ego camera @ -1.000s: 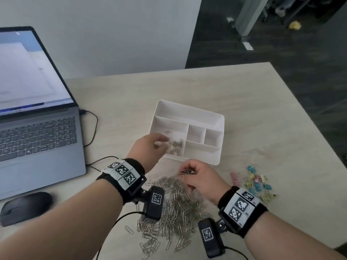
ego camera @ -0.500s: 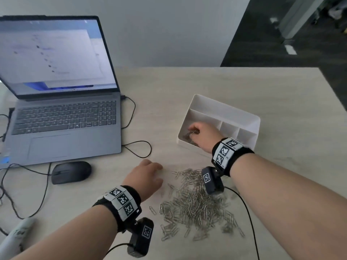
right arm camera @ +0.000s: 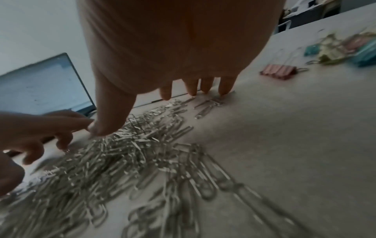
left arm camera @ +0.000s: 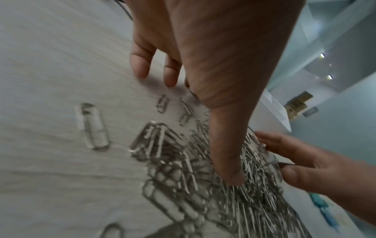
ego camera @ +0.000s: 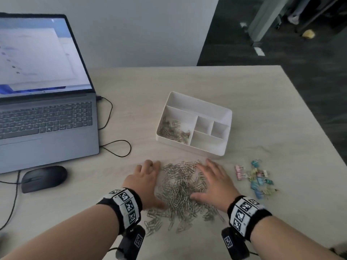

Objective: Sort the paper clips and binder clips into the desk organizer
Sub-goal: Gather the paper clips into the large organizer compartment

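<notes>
A heap of silver paper clips (ego camera: 180,192) lies on the desk in front of me. My left hand (ego camera: 145,182) rests flat at the heap's left side, thumb (left arm camera: 227,154) pressed into the clips (left arm camera: 203,169). My right hand (ego camera: 214,182) lies spread on the heap's right side, thumb (right arm camera: 111,116) on the clips (right arm camera: 114,161). Neither hand holds anything. The white desk organizer (ego camera: 195,107) stands just beyond, with paper clips (ego camera: 173,130) in its large left compartment. Coloured binder clips (ego camera: 256,178) lie in a loose group to the right, also in the right wrist view (right arm camera: 325,53).
An open laptop (ego camera: 47,117) stands at the left with a black cable (ego camera: 116,149) looping beside it. A dark mouse (ego camera: 44,178) sits in front of it. The desk's right edge (ego camera: 309,117) drops to a dark floor.
My right hand left the organizer's left compartment and came down on the heap's right side. My left hand shifted to the heap's left edge. More clips lie in the compartment.
</notes>
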`<state>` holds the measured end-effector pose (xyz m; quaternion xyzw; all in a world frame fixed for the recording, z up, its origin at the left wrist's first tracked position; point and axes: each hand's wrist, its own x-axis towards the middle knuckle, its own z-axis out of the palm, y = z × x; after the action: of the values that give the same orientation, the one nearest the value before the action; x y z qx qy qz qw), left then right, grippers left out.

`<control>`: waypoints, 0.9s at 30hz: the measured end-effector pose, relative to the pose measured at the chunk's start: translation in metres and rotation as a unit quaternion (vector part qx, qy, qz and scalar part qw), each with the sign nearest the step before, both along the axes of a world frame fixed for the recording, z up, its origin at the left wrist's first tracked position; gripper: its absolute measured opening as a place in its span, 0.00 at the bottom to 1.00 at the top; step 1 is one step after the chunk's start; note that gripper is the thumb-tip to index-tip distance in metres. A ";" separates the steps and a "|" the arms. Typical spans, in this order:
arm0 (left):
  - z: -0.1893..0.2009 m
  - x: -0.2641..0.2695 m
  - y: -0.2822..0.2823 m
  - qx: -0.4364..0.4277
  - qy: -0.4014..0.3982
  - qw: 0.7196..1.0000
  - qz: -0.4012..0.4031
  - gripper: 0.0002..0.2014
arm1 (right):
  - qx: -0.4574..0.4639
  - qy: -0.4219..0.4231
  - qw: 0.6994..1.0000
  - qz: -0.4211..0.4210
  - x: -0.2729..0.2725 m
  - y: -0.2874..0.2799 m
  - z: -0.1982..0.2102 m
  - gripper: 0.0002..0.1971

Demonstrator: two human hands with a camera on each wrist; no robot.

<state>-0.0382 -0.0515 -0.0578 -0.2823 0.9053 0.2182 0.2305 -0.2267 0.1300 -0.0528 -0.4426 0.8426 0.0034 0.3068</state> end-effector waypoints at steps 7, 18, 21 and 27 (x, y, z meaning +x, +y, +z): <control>0.002 -0.028 0.041 -0.045 -0.021 0.993 -0.104 0.73 | 0.030 0.017 0.996 0.078 0.031 0.000 -0.005 0.62; -0.004 -0.014 0.045 0.023 0.041 0.997 -0.057 0.22 | -0.095 0.007 0.995 0.015 0.063 0.013 -0.020 0.24; -0.004 -0.013 0.039 0.046 0.043 0.998 -0.030 0.14 | -0.105 -0.029 0.994 -0.016 0.062 0.010 -0.020 0.22; -0.006 -0.008 0.025 0.120 0.075 0.989 0.051 0.12 | -0.123 -0.132 0.969 -0.169 0.055 0.002 -0.015 0.11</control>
<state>-0.0466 -0.0268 -0.0642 -0.2814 0.8717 0.3571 0.1828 -0.1720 0.1318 -0.0683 -0.3243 0.8515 -0.2101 0.3545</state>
